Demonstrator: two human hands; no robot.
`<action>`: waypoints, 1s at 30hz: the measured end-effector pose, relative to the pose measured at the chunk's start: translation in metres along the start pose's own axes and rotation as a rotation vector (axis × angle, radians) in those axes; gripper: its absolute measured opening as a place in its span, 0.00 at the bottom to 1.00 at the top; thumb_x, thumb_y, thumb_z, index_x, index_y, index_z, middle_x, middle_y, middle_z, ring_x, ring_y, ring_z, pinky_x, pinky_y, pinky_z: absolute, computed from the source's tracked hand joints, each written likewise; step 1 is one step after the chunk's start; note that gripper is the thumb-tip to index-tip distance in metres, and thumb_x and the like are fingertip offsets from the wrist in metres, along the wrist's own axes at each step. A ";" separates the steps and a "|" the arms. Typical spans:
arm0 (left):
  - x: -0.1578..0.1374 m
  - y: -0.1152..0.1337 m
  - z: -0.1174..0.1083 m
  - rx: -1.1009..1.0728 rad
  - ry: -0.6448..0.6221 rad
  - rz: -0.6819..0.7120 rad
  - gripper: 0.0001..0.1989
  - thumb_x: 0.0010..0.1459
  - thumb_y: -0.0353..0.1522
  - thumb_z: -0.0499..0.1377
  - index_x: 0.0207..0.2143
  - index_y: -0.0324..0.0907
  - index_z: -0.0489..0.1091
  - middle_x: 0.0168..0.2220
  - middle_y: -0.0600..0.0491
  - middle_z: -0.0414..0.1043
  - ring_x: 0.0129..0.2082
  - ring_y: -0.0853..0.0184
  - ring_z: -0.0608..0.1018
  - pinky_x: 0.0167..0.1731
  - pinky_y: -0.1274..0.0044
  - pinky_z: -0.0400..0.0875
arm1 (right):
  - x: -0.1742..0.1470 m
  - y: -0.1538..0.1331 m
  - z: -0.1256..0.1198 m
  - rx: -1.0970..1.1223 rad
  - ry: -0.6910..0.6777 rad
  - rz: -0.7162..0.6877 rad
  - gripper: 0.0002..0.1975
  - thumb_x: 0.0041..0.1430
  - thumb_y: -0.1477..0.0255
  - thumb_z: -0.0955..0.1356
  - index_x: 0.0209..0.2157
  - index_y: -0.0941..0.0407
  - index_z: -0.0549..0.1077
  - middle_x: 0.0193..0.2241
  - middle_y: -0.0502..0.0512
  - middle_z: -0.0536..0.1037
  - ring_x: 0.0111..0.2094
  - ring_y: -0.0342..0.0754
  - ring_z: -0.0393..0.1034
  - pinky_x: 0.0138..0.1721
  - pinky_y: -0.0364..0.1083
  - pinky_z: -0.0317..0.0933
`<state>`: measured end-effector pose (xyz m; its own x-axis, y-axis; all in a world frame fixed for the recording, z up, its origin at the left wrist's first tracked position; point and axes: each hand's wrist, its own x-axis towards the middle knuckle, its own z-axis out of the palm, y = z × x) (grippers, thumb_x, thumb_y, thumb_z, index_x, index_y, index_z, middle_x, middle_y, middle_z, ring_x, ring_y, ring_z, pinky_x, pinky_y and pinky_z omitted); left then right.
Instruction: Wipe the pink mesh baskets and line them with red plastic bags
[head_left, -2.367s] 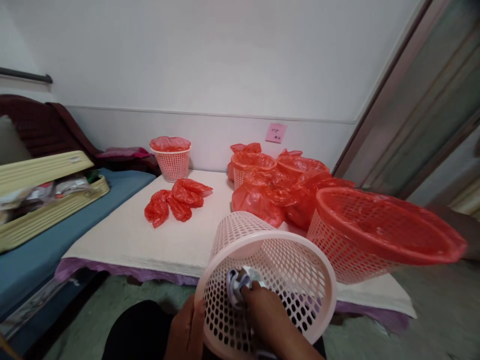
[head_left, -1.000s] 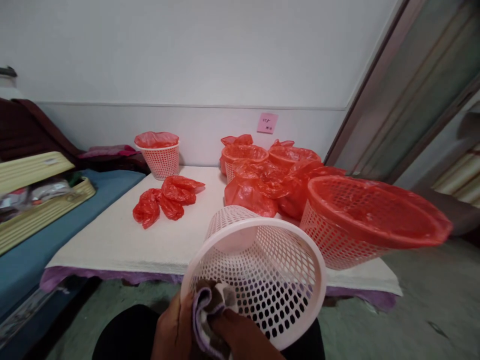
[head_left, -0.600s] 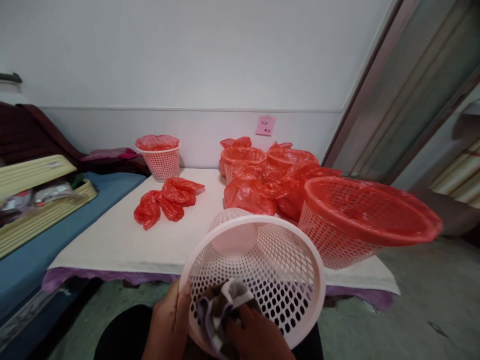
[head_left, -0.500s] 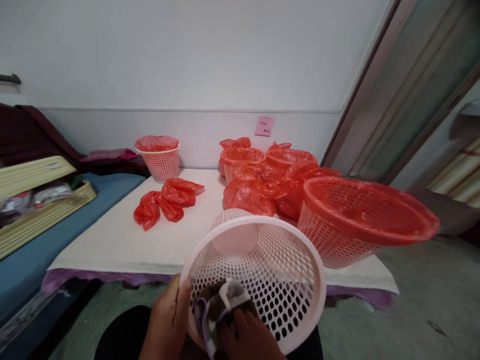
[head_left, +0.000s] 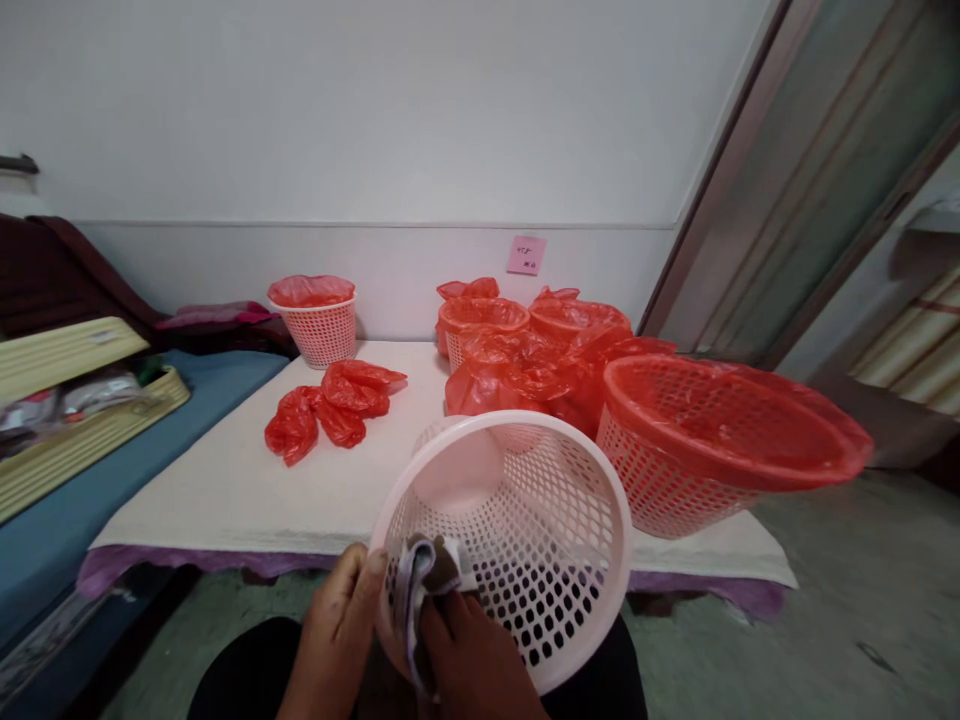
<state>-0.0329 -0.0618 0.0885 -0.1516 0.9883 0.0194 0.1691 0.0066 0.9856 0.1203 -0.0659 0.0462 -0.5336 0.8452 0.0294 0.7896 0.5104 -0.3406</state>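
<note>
A pale pink plastic basket (head_left: 551,500) with perforated walls lies tipped over my lap, its mouth facing me. Gripping its rim at the left is my left hand (head_left: 337,620), thumb on the edge. My right hand (head_left: 472,650) reaches inside the mouth, fingers closed on a brown, grey and white cloth (head_left: 424,590) pressed against the inner left wall. Part of the cloth is hidden behind the fingers. Just beyond the basket sit knotted red plastic bags (head_left: 517,375) on the white-covered table.
A large basket lined with a red bag (head_left: 675,450) stands at the right table edge. Smaller lined baskets (head_left: 484,318) are behind, another lined basket (head_left: 319,325) at back left. Crumpled red bags (head_left: 337,405) lie on the white cloth (head_left: 247,500). A pink note (head_left: 526,255) is on the wall.
The pink basket has shifted slightly left and turned a little. My right hand has moved the cloth left, closer to the rim; the cloth is more bunched. My left hand stays on the rim.
</note>
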 end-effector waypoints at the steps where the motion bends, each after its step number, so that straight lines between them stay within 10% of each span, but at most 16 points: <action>1: -0.004 -0.005 0.001 -0.029 -0.031 -0.026 0.18 0.60 0.48 0.53 0.30 0.43 0.65 0.25 0.58 0.66 0.26 0.69 0.69 0.27 0.80 0.67 | 0.003 -0.005 -0.007 0.093 0.033 0.023 0.31 0.48 0.70 0.69 0.56 0.57 0.63 0.49 0.68 0.72 0.44 0.61 0.69 0.41 0.56 0.66; 8: -0.021 -0.036 -0.002 0.044 0.078 0.004 0.19 0.60 0.47 0.52 0.39 0.42 0.72 0.33 0.53 0.77 0.30 0.65 0.76 0.31 0.78 0.72 | 0.015 -0.008 -0.027 0.537 0.040 -0.011 0.28 0.52 0.71 0.67 0.57 0.52 0.64 0.53 0.59 0.69 0.50 0.52 0.68 0.51 0.47 0.61; 18: -0.027 -0.029 0.005 0.134 0.121 0.111 0.16 0.61 0.45 0.51 0.32 0.45 0.71 0.29 0.54 0.74 0.30 0.65 0.74 0.33 0.78 0.69 | 0.014 0.046 -0.017 -0.109 -0.127 0.282 0.18 0.55 0.82 0.59 0.42 0.56 0.75 0.39 0.67 0.77 0.35 0.56 0.75 0.34 0.49 0.63; 25: -0.027 -0.020 0.015 0.166 0.092 0.160 0.17 0.62 0.44 0.49 0.26 0.45 0.66 0.21 0.57 0.68 0.22 0.67 0.71 0.25 0.78 0.66 | 0.046 0.040 -0.010 0.343 0.189 0.216 0.16 0.48 0.80 0.62 0.41 0.56 0.71 0.39 0.57 0.76 0.42 0.48 0.70 0.43 0.43 0.61; 30: -0.024 -0.025 0.006 0.176 0.121 0.118 0.16 0.63 0.43 0.48 0.35 0.44 0.69 0.28 0.53 0.75 0.28 0.65 0.75 0.29 0.78 0.69 | 0.074 0.022 0.000 0.160 0.123 0.169 0.23 0.51 0.79 0.63 0.50 0.55 0.67 0.45 0.59 0.74 0.42 0.51 0.71 0.41 0.46 0.62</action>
<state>-0.0271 -0.0849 0.0628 -0.2342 0.9584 0.1632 0.3581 -0.0710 0.9310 0.0984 0.0083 0.0406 -0.3501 0.9341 0.0699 0.8011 0.3373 -0.4945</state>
